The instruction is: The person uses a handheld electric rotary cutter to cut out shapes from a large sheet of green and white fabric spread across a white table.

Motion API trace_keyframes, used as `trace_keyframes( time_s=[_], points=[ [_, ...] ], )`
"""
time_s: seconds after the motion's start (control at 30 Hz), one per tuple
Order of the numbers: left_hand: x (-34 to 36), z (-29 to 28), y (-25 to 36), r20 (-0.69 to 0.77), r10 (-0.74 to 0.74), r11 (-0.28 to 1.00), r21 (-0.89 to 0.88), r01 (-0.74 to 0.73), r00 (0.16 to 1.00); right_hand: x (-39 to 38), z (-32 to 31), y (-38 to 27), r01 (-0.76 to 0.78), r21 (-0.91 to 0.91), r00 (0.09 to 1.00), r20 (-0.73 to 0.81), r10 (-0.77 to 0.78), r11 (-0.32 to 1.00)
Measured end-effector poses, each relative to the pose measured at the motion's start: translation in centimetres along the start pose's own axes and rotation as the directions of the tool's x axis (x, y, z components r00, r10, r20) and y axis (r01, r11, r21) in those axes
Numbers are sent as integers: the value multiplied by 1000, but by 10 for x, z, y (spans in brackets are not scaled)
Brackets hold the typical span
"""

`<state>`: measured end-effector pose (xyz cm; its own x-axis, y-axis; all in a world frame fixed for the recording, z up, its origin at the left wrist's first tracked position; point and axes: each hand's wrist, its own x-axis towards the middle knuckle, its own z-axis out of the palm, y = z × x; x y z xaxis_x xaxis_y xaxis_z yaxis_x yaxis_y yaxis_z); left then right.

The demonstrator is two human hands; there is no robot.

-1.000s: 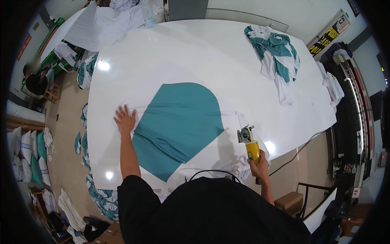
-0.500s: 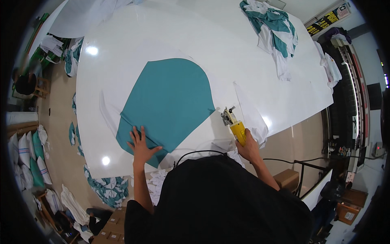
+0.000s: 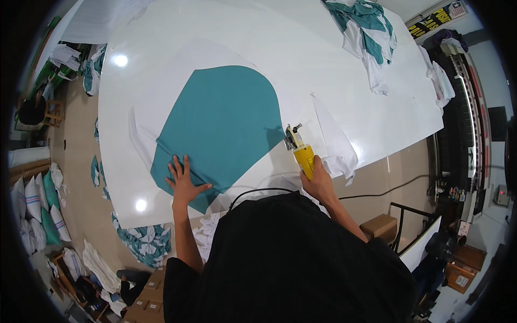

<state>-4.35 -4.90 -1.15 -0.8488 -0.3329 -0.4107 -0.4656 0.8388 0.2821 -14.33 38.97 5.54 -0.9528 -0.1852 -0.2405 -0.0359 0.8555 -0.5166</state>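
A teal fabric piece [image 3: 226,121] with one rounded edge lies flat on white cloth spread over a big white table [image 3: 334,70]. My left hand [image 3: 183,180] presses flat on the teal piece's near corner, fingers spread. A yellow handheld electric fabric cutter [image 3: 300,151] stands at the teal piece's right edge, and my right hand [image 3: 319,180] grips its handle. Its black cord [image 3: 258,191] runs back toward my body. A loose strip of white cloth [image 3: 336,142] lies just right of the cutter.
A heap of teal-and-white garments [image 3: 369,32] sits at the table's far right. More white cloth [image 3: 102,19] lies at the far left end. Fabric scraps [image 3: 145,242] and stacked bundles [image 3: 40,207] lie on the floor at left. A cardboard box [image 3: 382,226] is at right.
My left hand has slid from the white cloth left of the teal piece onto its near corner. The cutter stays at the teal piece's right edge as my view leaned closer.
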Motion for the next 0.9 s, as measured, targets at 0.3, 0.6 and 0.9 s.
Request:
trace_keyframes(
  time_s=[0.3,0.6,0.9],
  points=[
    [-2,1,0,-16,15,999,-31,-16,1000,6,-2,-2,-16,-41,1000,13,17,999],
    [-3,1,0,-69,27,997,-77,-32,997,25,4,-16,-65,-34,997,25,66,997],
    [-4,2,0,-74,7,996,-84,-13,997,63,12,-24,-13,-30,999,-50,12,999]
  ],
)
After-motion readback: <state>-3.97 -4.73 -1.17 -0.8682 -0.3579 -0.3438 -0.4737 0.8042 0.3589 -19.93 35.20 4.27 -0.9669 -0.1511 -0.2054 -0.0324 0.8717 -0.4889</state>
